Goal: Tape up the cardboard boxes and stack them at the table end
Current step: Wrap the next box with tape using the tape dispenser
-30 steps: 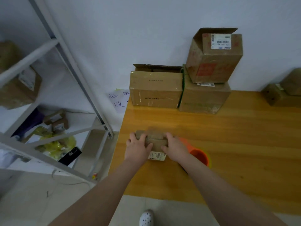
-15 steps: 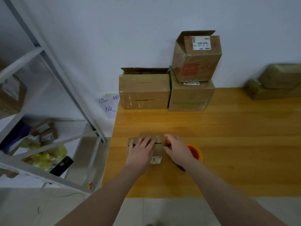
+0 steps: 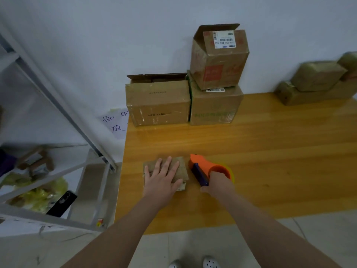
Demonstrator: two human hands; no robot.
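Observation:
A small flat cardboard box lies near the front left corner of the wooden table. My left hand presses flat on its top with straight, spread fingers. Just right of the box sits an orange tape dispenser with a purple handle. My right hand grips that handle, fingers curled round it. The dispenser's front tip almost touches the box's right edge.
Against the wall stand a wide open box, a closed box beside it and an open-flapped box on top. More taped parcels lie at the far right. A metal shelf rack stands left of the table.
My right hand left the small box and took hold of the tape dispenser's handle. My left hand slid from the box's side to lie flat on its top.

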